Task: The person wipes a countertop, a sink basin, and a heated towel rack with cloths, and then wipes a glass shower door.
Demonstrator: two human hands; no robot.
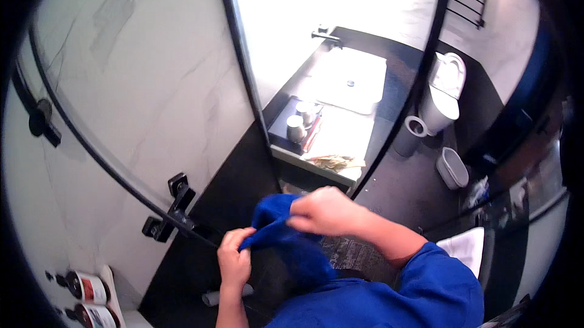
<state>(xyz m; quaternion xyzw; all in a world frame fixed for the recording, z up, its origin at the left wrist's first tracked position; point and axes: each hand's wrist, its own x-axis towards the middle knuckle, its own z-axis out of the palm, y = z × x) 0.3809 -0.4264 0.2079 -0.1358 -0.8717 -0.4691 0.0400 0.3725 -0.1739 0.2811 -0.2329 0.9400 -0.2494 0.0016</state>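
A blue cloth (292, 241) hangs between my two hands in front of my body, at the lower middle of the view. My left hand (235, 250) pinches its left edge between thumb and fingers. On the upper right of the cloth, my right hand (326, 211) is closed with the fabric bunched at its fingers; this hand looks slightly blurred. The lower part of the cloth drops toward my blue shirt (378, 305), and its end is hard to tell from the shirt.
Pump bottles (91, 288) stand on a shelf at lower left, near a black shower valve (180, 207). Beyond the glass are a white basin (351, 79), two cups (296, 129) on a dark tray (283, 120), a crumpled beige cloth (335, 163), a toilet (440, 106) and bins (451, 168).
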